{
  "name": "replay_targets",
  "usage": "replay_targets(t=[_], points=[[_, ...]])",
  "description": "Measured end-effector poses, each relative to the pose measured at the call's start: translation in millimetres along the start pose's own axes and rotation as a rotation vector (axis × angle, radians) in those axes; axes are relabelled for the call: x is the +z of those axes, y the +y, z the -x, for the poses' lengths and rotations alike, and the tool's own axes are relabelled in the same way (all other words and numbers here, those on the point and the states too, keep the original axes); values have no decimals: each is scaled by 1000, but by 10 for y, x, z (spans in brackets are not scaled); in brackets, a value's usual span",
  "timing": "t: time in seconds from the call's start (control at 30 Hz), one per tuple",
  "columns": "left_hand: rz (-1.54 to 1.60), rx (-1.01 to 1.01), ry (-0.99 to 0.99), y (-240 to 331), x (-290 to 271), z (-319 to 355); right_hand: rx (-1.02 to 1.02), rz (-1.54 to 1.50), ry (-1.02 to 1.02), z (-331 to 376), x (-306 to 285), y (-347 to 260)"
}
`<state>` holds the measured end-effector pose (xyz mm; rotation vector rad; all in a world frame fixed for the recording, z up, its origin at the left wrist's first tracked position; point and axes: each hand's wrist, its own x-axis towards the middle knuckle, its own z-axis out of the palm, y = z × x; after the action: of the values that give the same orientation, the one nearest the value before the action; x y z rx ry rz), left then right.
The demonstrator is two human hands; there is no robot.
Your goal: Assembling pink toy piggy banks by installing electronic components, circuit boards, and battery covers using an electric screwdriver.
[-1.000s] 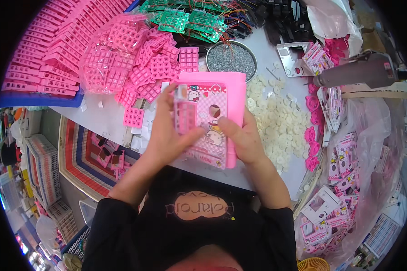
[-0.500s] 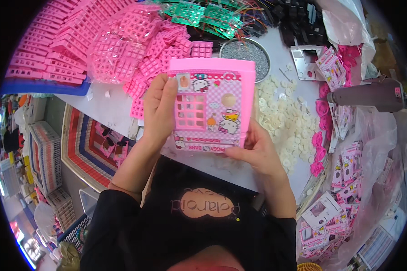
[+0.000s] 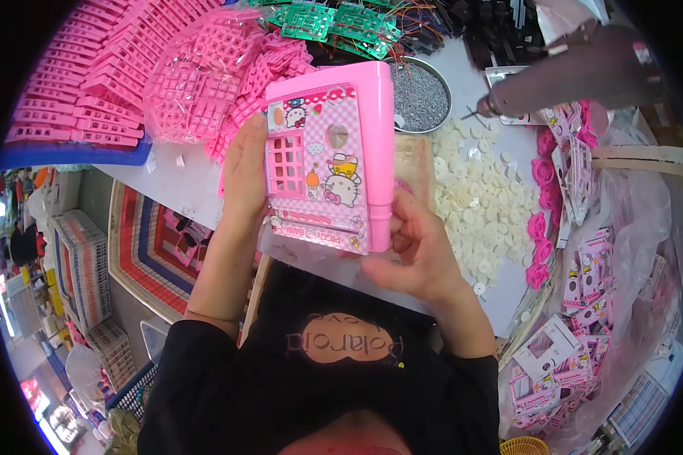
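I hold a pink toy box (image 3: 334,163) with a cartoon sticker front and a square keypad grid up in front of me, above the table edge. My left hand (image 3: 244,178) grips its left side, fingers behind the keypad area. My right hand (image 3: 417,246) holds its lower right corner from below. The box stands upright, its face toward me.
Pink keypad grids (image 3: 205,72) lie heaped in a clear bag and in rows on the left. Green circuit boards (image 3: 334,19) sit at the back. A round metal dish (image 3: 421,95), white round discs (image 3: 482,197), pink round pieces (image 3: 542,220) and printed cards (image 3: 554,364) are on the right.
The pink box has been lifted off the table and raised toward me. Both hands rose with it, the right hand shifting to its lower corner.
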<state>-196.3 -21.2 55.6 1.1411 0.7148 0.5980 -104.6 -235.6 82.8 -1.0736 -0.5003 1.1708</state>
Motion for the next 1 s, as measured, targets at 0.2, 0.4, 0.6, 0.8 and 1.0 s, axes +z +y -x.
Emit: replay_targets(t=[0.2,0.4,0.6,0.8,1.0], points=[[-285,207,-181,-138,-62,0,-96,249,114,-9,61,160],[-339,345,-222,-108,16,200,-321,260,96,-56,123,233],[-330,372,-180,-94,-56,152,-194,-1,105,-35,85,233],[-294,162,-112,-122,-123,25,-287,340,-14,-6,154,88],[-256,149,-83,-147,5,152,-419,515,95,1,193,148]])
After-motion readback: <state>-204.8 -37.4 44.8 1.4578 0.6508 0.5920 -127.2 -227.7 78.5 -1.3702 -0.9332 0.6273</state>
